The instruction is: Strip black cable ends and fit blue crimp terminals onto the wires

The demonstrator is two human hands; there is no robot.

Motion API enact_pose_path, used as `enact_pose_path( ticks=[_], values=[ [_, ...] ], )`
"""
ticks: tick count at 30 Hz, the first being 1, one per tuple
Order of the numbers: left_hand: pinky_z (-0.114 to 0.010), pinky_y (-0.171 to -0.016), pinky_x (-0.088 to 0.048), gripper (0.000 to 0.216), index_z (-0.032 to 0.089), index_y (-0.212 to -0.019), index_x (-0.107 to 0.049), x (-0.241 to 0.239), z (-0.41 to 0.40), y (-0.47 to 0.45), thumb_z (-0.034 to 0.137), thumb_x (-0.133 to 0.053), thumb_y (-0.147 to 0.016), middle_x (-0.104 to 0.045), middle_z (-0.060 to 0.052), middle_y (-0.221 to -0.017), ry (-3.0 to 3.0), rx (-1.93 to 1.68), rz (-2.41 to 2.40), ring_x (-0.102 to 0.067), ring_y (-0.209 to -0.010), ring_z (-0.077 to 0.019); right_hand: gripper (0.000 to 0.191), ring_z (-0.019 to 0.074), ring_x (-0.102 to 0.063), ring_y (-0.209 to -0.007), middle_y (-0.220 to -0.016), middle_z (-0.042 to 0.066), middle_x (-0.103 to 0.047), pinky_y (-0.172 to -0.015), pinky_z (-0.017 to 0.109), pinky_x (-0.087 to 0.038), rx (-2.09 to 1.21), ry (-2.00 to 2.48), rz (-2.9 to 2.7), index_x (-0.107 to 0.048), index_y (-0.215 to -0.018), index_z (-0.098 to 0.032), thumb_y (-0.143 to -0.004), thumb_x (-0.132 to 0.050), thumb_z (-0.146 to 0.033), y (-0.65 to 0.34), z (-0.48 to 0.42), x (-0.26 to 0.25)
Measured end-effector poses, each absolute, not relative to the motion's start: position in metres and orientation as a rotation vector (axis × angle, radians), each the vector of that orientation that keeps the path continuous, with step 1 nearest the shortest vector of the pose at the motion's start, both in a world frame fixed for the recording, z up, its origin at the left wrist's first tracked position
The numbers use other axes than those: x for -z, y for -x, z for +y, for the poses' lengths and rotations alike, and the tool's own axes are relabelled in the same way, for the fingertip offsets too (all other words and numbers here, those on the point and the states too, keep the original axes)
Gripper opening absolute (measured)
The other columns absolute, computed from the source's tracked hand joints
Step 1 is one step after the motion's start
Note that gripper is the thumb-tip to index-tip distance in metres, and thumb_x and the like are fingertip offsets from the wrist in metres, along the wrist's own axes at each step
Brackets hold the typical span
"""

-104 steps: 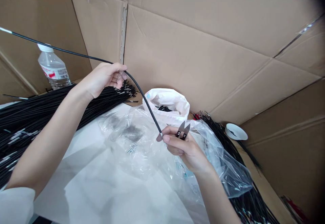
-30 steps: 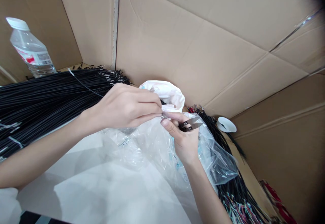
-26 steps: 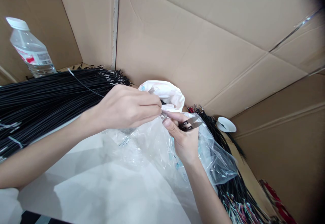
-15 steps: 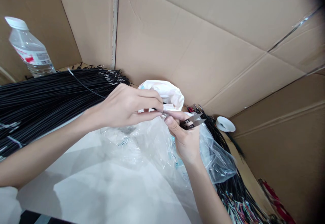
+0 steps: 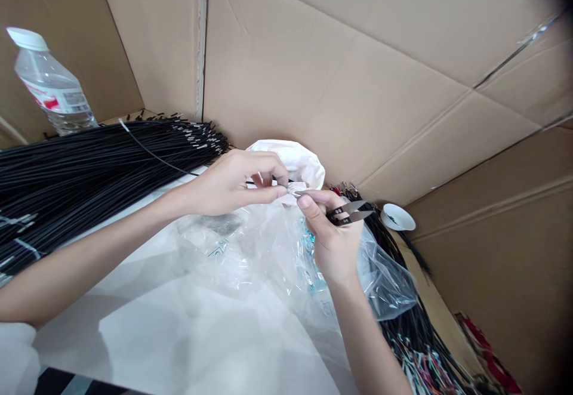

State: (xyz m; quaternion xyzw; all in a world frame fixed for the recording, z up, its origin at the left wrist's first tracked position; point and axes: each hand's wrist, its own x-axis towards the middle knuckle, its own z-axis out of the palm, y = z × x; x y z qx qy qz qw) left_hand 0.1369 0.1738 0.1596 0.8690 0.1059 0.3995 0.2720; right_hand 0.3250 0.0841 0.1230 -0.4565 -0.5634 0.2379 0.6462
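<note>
My left hand (image 5: 237, 183) is closed in a pinch on a thin black cable (image 5: 163, 159), which runs back from it towards the bundle on the left. Pale strands show at the cable's end, between the fingertips of both hands. My right hand (image 5: 333, 234) is closed round a pair of thread snips (image 5: 351, 211), whose two blades stick out apart to the right, away from the cable. Its thumb and forefinger meet at the cable's end. Just behind the fingertips stands a white plastic bag (image 5: 307, 162) with its mouth open.
A thick bundle of black cables (image 5: 89, 174) lies at left, with a water bottle (image 5: 56, 93) behind. Clear plastic bags (image 5: 264, 252) cover part of the white surface (image 5: 188, 335). At right are more cables (image 5: 421, 347) and a small white bowl (image 5: 397, 217). Cardboard walls (image 5: 322, 67) enclose the area.
My right hand has shifted slightly to the right with the snips. My left hand has risen a little, and pale strands now show more clearly between the fingertips.
</note>
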Motion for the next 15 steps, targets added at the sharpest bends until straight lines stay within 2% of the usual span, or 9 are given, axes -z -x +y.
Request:
enact_pose_path(
  ticks=[6, 15],
  values=[
    [-0.021, -0.063, -0.048, 0.009, 0.016, -0.086, -0.067, -0.1605, 0.1751, -0.14, 0.023, -0.065, -0.09, -0.068, 0.0, -0.082, -2.184, -1.049, 0.346, -0.06, -0.071, -0.0104, 0.022, 0.0073, -0.018, -0.048, -0.053, -0.009, -0.028, -0.047, 0.028, -0.015, -0.592, 1.054, -1.226, -0.076, -0.081, -0.022, -0.081, -0.081, -0.043, -0.3275, 0.0857, -0.1231],
    [-0.026, -0.075, -0.052, 0.01, 0.019, -0.094, -0.072, -0.1544, 0.175, -0.14, 0.028, -0.072, -0.09, -0.075, -0.003, -0.095, -2.395, -1.158, 0.261, -0.069, -0.082, -0.0147, 0.022, 0.0069, -0.014, -0.046, -0.051, -0.01, -0.024, -0.044, 0.026, -0.015, -0.744, 1.042, -1.168, -0.074, -0.081, -0.022, -0.081, -0.081, -0.043, -0.3249, 0.0853, -0.1236]
  ],
)
